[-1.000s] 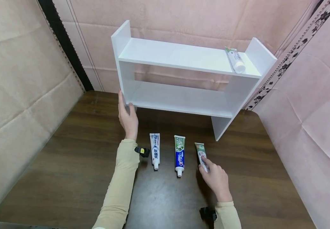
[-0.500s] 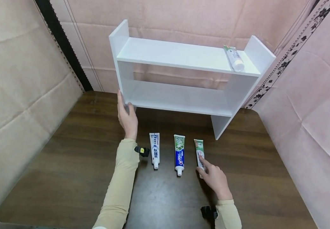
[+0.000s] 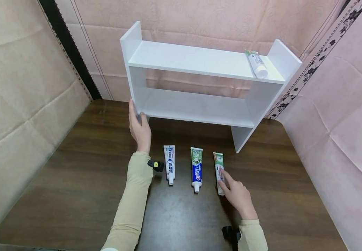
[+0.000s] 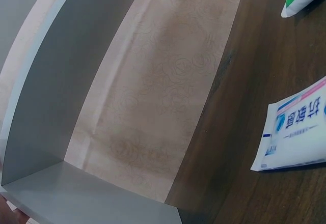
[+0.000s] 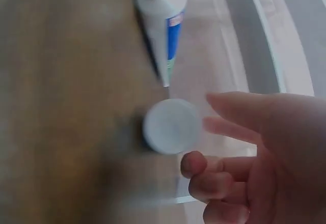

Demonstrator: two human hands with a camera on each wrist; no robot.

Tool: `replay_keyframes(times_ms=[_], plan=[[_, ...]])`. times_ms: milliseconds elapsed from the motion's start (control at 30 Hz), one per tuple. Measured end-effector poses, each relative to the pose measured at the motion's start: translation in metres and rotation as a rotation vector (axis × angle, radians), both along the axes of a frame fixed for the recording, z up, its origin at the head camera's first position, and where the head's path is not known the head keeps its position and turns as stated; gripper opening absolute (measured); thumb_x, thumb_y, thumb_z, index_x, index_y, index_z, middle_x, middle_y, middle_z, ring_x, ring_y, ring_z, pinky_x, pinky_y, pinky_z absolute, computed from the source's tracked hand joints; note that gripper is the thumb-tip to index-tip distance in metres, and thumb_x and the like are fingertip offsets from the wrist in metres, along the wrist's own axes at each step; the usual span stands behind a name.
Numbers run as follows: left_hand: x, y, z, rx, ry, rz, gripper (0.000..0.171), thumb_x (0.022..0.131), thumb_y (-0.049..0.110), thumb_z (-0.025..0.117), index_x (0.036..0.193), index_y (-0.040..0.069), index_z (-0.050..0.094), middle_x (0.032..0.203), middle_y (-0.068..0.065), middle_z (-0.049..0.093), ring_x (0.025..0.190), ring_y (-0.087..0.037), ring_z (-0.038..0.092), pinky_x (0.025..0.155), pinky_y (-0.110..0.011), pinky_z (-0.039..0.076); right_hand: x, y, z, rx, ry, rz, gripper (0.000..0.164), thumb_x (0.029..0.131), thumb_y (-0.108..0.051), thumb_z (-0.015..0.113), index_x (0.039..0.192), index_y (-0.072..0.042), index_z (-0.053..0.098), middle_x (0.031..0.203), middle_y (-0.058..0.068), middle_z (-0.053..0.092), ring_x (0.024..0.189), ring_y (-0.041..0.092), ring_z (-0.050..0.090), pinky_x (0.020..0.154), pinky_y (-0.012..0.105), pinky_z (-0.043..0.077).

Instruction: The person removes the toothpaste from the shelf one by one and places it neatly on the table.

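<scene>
My left hand (image 3: 141, 132) holds the lower left side panel of a white shelf unit (image 3: 196, 104), thumb at the front edge and fingers along the outside. My right hand (image 3: 238, 195) is at a green-and-white toothpaste tube (image 3: 218, 162) lying on the table. In the right wrist view, the thumb and index finger are extended beside its round white cap (image 5: 173, 126), and the other fingers are bent. To its left lie a blue-and-green toothpaste tube (image 3: 197, 169) and a white-and-blue toothpaste tube (image 3: 169, 164), caps toward me.
Another white toothpaste tube (image 3: 257, 65) lies at the right end of the upper shelf board. The unit stands at the back of the brown wooden table (image 3: 74, 181). Pink cloth (image 3: 199, 17) hangs behind it and on the sides.
The right toothpaste tube has shifted slightly away from me and now lies straighter, in line with the others. My right hand's fingers have loosened from it. The left hand stays on the shelf unit.
</scene>
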State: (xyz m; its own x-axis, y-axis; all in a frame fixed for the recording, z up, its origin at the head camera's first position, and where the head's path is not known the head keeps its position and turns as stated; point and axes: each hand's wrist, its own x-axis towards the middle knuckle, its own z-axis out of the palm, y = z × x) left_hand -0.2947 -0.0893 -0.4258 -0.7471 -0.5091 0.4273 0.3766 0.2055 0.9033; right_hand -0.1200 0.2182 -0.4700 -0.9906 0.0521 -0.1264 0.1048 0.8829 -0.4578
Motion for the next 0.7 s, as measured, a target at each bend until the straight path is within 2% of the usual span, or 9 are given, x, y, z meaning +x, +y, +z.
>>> replay_keyframes(times_ms=[167,333,467,567,700], plan=[[0.001,0.001,0.002,-0.003,-0.011,0.028,0.056,0.101,0.019,0.045,0.151,0.039,0.029,0.155,0.018,0.034,0.138,-0.011,0.040,0.106,-0.044,0.041,-0.007,0.004,0.017,-0.063,0.178,-0.002,0.055,0.099,-0.030,0.053,0.151,-0.021,0.034,0.083,0.008,0.057,0.064,0.017,0.049,0.056,0.029,0.038],[0.004,0.001,0.004,-0.002,-0.034,0.048,0.057,0.101,0.022,0.045,0.149,0.046,0.028,0.154,0.018,0.035,0.137,-0.011,0.042,0.103,-0.044,0.044,-0.017,0.006,0.043,-0.080,0.353,0.024,0.054,0.101,-0.032,0.050,0.150,-0.017,0.035,0.105,0.011,0.057,0.091,0.029,0.058,0.069,0.039,0.046],[0.005,0.002,0.005,-0.002,-0.044,0.041,0.057,0.101,0.023,0.045,0.148,0.050,0.026,0.154,0.018,0.034,0.136,-0.013,0.043,0.102,-0.047,0.044,-0.022,0.007,0.064,-0.091,0.444,0.037,0.051,0.101,-0.029,0.050,0.148,-0.013,0.039,0.118,0.016,0.055,0.107,0.033,0.055,0.081,0.050,0.047],[0.005,0.002,0.005,-0.003,-0.052,0.040,0.057,0.101,0.023,0.045,0.148,0.051,0.026,0.154,0.018,0.035,0.136,-0.014,0.044,0.101,-0.049,0.045,-0.026,0.007,0.080,-0.098,0.534,0.048,0.047,0.101,-0.023,0.051,0.145,-0.010,0.043,0.123,0.018,0.052,0.111,0.033,0.051,0.086,0.052,0.045],[0.005,0.004,0.004,-0.006,-0.065,0.049,0.057,0.101,0.023,0.045,0.148,0.049,0.027,0.153,0.019,0.035,0.135,-0.013,0.045,0.099,-0.048,0.045,-0.036,0.006,0.107,-0.094,0.700,0.074,0.043,0.098,-0.013,0.054,0.140,-0.005,0.048,0.123,0.021,0.051,0.111,0.035,0.050,0.090,0.052,0.043]])
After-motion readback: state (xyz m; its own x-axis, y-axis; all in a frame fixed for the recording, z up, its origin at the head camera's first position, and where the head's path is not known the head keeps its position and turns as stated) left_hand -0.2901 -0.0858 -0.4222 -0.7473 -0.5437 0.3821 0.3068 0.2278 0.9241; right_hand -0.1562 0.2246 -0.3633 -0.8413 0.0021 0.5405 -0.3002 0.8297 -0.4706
